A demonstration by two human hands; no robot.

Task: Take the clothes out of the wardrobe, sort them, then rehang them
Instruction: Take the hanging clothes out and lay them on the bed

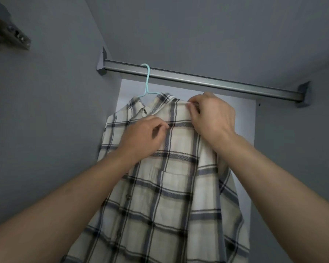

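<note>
Seen from above and behind: two bare forearms raised side by side into a grey wardrobe, both hands working at the shoulders of a single plaid shirt. Left hand set knuckles-up on the chest of the shirt just below the collar, fingers curled, thumb and forefinger pinching a fold of cloth near the placket. Right hand held higher, at the shirt's far shoulder seam, fingertips bunched and nipping the fabric edge, wrist bent downward. Shirt cream with dark grey and blue checks, one chest pocket showing, hung on one pale blue hanger, collar just under the hook, body draped down toward the bottom of the frame. Hook looped over one metal rail near its left end, rail fixed at each end in a grey bracket, two in all. Behind the shirt, one pale back panel. At upper left, one blurred metal fitting on the wardrobe wall, kind not clear.
</note>
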